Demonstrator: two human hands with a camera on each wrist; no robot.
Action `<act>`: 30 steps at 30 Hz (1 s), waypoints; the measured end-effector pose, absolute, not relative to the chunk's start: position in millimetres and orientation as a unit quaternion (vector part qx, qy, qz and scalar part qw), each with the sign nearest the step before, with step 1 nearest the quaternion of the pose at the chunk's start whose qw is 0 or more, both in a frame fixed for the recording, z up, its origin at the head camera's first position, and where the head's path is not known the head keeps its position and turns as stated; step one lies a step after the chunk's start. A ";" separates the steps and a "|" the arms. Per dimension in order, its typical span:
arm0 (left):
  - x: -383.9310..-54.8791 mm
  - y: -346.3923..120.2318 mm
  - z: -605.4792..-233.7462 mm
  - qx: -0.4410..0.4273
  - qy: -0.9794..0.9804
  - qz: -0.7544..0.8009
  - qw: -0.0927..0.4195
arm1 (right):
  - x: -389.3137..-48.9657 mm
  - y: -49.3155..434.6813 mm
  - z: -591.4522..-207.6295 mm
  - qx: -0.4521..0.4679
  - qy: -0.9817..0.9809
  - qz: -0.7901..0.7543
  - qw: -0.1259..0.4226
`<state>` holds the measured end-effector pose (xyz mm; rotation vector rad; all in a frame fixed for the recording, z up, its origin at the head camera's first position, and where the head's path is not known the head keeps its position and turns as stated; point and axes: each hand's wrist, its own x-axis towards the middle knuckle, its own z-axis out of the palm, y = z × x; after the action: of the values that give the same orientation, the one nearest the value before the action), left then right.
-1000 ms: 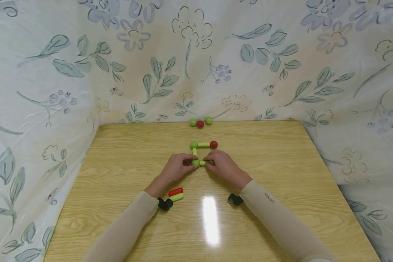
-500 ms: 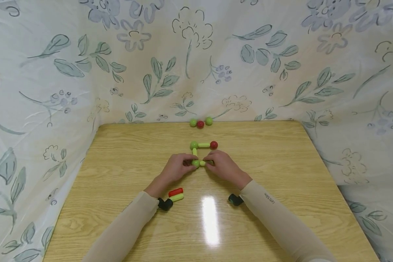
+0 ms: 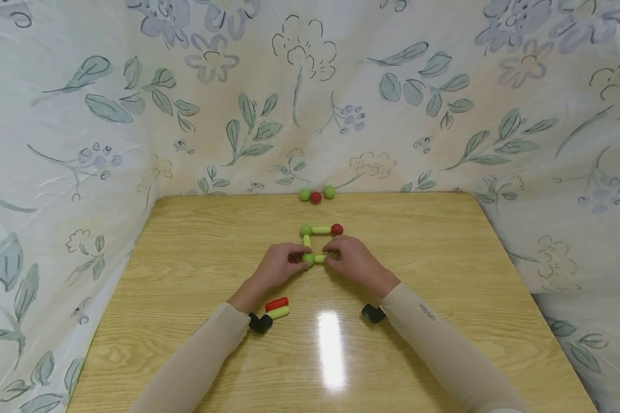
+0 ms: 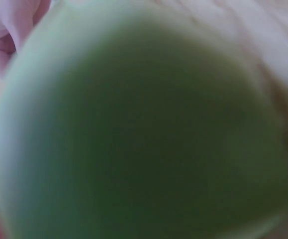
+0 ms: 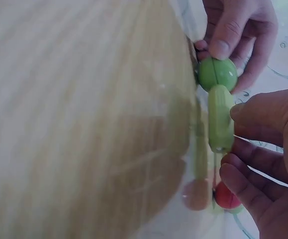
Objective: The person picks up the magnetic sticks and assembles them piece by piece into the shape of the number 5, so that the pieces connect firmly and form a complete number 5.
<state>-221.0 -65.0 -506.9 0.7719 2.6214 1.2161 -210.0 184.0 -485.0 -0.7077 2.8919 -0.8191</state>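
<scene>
A square-cornered chain of balls and short rods lies on the table. My left hand (image 3: 278,266) grips its near green ball (image 3: 308,259) between thumb and fingers. Jutting right from that ball is a yellow-green rod (image 5: 220,119), which my right hand (image 3: 359,263) pinches; in the right wrist view its end touches the ball. Another yellow-green rod (image 3: 307,240) runs back to a far green ball (image 3: 305,230). From there a third rod (image 3: 321,230) leads right to a red ball (image 3: 337,229). A blurred green round surface (image 4: 144,129) fills the left wrist view.
Two loose green balls (image 3: 329,192) and a red ball (image 3: 316,198) sit at the table's back edge. A red rod (image 3: 276,304) and a yellow-green rod (image 3: 278,312) lie by the left forearm. Black wrist devices (image 3: 374,313) hang under both sleeves.
The right hand has shifted very slightly, and a little more of the pinched rod shows. The left hand keeps its grip on the green ball; the other pieces stay put.
</scene>
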 end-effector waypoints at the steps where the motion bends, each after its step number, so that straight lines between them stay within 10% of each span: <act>1: -220.9 -65.2 -507.8 0.258 0.874 0.405 0.076 | -210.1 184.7 -483.3 -0.226 0.936 -0.268 0.026; 30: -223.3 -64.5 -504.9 0.256 0.876 0.400 0.082 | -303.8 216.9 -455.1 -0.178 0.924 -0.337 -0.008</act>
<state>-223.3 -64.5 -504.9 0.7665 2.6176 1.1962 -303.8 216.9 -455.1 -0.5632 2.9189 -1.0650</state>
